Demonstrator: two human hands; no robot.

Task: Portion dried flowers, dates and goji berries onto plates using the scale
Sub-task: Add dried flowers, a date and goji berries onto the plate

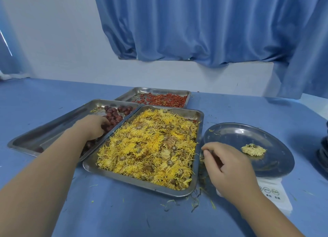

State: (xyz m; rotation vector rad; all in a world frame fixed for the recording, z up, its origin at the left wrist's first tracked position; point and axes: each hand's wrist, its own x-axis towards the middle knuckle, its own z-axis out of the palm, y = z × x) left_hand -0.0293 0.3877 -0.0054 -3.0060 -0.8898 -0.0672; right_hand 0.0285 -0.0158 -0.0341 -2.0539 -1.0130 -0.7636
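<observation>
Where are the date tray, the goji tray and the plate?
date tray (44, 136): head view, bare floor at its near left end.
goji tray (132, 93): head view, bare floor at its left end.
plate (248, 135): head view, bare far surface.

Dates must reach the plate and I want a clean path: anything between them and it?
Yes. The flower tray lies between the dates and the plate; the right hand is at the plate's left rim.
</observation>
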